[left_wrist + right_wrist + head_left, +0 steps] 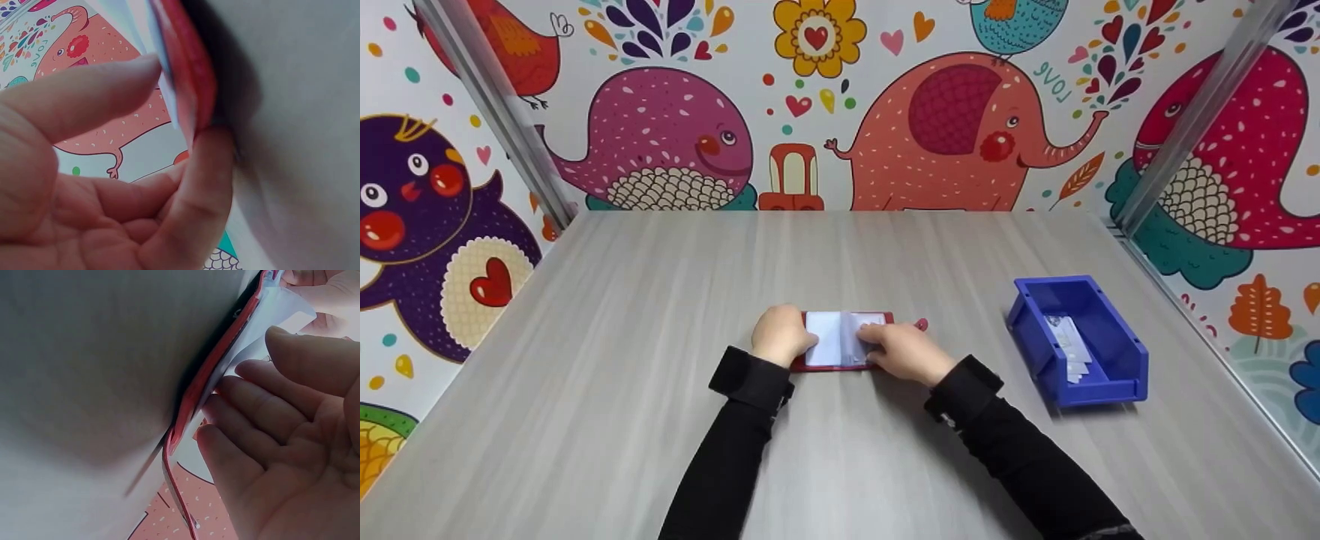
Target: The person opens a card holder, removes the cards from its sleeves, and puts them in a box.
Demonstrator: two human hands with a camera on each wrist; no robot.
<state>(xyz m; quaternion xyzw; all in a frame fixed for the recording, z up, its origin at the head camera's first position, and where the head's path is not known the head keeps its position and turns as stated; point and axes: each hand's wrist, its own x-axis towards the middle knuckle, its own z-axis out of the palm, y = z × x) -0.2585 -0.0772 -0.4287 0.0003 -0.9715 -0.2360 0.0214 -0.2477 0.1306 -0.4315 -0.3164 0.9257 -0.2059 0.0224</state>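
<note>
A red card holder [847,368] lies open on the table, its clear plastic sleeves [823,339] spread to both sides. The left hand [782,335] pinches its left edge; in the left wrist view the thumb is on the inner pages and a bent finger is beneath the red cover [194,73]. Over the right half, the right hand [907,351] has thumb and fingertips at a clear sleeve [256,334]. In the right wrist view its other fingers lie along the holder's edge. A narrow red strap [173,481] sticks out from the holder's right end.
A blue plastic bin [1102,393] stands at the right of the table [660,285], with several pale cards [1069,341] inside. Cartoon-printed panels [817,112] enclose the back and sides, with metal posts [502,120] at the corners.
</note>
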